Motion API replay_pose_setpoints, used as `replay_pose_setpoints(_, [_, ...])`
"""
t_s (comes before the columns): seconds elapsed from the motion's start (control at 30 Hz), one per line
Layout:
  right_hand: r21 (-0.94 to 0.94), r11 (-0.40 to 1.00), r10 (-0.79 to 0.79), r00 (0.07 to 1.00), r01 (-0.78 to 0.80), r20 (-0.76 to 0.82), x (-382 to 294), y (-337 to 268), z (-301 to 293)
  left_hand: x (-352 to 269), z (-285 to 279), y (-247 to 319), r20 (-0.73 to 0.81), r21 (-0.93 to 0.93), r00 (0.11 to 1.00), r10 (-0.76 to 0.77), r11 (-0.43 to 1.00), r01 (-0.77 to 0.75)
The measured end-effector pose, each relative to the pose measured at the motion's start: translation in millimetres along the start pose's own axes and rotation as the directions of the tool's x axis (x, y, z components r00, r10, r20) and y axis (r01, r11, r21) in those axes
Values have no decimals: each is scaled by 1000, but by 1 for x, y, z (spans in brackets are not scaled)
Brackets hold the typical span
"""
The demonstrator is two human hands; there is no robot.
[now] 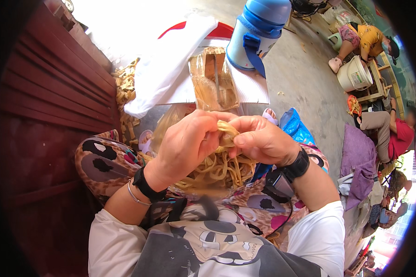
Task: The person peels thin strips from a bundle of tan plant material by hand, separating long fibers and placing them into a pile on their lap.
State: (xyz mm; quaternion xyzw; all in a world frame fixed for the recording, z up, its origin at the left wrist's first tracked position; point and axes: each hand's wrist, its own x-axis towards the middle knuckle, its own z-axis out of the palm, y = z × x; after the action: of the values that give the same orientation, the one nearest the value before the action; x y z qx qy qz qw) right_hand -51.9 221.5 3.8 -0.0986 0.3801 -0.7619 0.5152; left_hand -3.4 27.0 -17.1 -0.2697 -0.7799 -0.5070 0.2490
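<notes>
My left hand and my right hand meet in front of me, over my lap. Between their fingertips is a small looped bundle of pale yellow strip. The left fingers pinch its left side, while the right thumb presses on its right side. Parts of the bundle are hidden by the fingers. Below the hands lies a tangled heap of similar yellow ribbon-like strips in my lap. Just beyond the fingers, a wooden block with a slot and clear wrapping rests on a white dimpled board.
A blue bottle with a strap and a white plastic sheet are on the board. A dark red metal door borders the left. More strips line its foot. At right, a person works by a white bucket; others sit farther along.
</notes>
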Motion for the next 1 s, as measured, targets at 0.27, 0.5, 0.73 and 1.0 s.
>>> replay_pose_setpoints(0.27, [159, 985, -65, 998, 62, 10, 4, 6, 4, -2, -1, -3, -33, 127, 999, 43, 991, -39])
replay_pose_setpoints(0.5, [107, 984, -138, 988, 144, -66, 9, 11, -6, 1, 3, -5, -6, 316, 997, 79, 946, -73])
replay_pose_setpoints(0.73, [-107, 994, 15, 984, -34, -176, 1, 0, -2, -4, -5, 2, 125, 141, 956, -264, 959, 246])
replay_pose_setpoints(1.0, [-560, 818, -26, 965, -129, -261, -1, -18, 6, -1, -16, 2, 392, -354, 670, -631, 568, 743])
